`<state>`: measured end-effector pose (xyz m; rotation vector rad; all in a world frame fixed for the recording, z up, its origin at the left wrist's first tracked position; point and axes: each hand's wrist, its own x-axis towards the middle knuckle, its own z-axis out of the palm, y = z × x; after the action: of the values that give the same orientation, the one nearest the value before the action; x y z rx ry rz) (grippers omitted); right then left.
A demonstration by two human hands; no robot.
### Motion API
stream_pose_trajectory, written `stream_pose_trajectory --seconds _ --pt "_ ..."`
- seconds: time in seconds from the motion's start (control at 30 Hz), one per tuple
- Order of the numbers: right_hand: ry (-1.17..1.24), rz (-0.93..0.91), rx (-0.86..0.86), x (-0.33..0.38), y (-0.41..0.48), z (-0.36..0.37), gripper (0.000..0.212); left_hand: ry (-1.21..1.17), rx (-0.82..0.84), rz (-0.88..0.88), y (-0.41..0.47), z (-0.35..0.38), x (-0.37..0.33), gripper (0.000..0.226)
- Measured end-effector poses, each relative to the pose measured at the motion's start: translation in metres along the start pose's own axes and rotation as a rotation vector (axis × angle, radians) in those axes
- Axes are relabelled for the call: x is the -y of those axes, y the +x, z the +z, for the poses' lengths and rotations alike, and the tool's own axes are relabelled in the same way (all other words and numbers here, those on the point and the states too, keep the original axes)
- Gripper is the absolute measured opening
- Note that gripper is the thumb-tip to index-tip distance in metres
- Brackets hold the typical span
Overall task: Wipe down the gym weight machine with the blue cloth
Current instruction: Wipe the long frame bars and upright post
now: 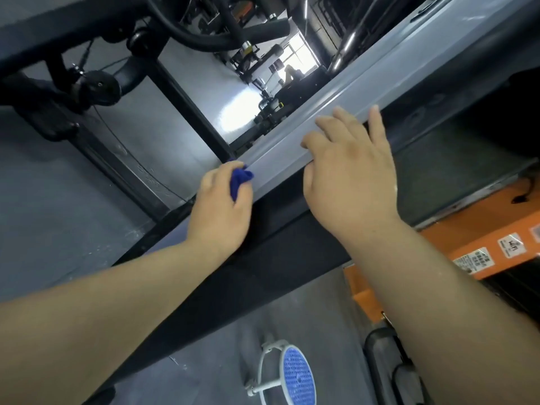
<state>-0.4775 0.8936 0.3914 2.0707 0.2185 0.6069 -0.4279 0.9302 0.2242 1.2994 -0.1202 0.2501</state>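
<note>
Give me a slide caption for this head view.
The left hand holds a bunched blue cloth against the machine's grey beam while the right hand rests spread on it.

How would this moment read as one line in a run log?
left hand: grips bunched blue cloth at grey metal machine beam | right hand: fingers spread on beam

A blue mesh disc lies on the grey floor.

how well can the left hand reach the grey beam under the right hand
Probably not yet: the right hand covers that stretch of grey beam; the left hand holds the blue cloth just beside it.
</note>
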Motion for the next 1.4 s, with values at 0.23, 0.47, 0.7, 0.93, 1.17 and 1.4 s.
stream_pose_trajectory --seconds 0.23,0.47,0.7,0.93,1.17,1.4 --pt "-0.038 -0.060 0.223 0.021 0.002 0.004 0.043 -0.013 0.008 0.151 -0.034 -0.021 0.080 0.034" --pt "-0.035 -0.024 0.338 0.043 0.009 0.008 0.050 0.134 0.165 -0.053 0.038 -0.009 0.032 0.025" --pt "-0.031 -0.053 0.410 0.063 0.009 0.020 0.050 0.080 0.111 0.141 -0.057 -0.039 0.117 0.036" --pt "-0.040 -0.093 0.493 0.078 0.012 0.028 0.054 0.140 0.063 -0.352 0.035 -0.019 0.094 0.023" --pt "-0.042 -0.102 0.518 0.089 0.017 0.035 0.052 0.187 0.069 0.132 -0.081 -0.041 0.138 0.044" --pt "-0.036 -0.110 0.553 0.103 0.016 0.043 0.051 0.037 -0.149 -0.442 -0.023 -0.022 0.130 0.030"
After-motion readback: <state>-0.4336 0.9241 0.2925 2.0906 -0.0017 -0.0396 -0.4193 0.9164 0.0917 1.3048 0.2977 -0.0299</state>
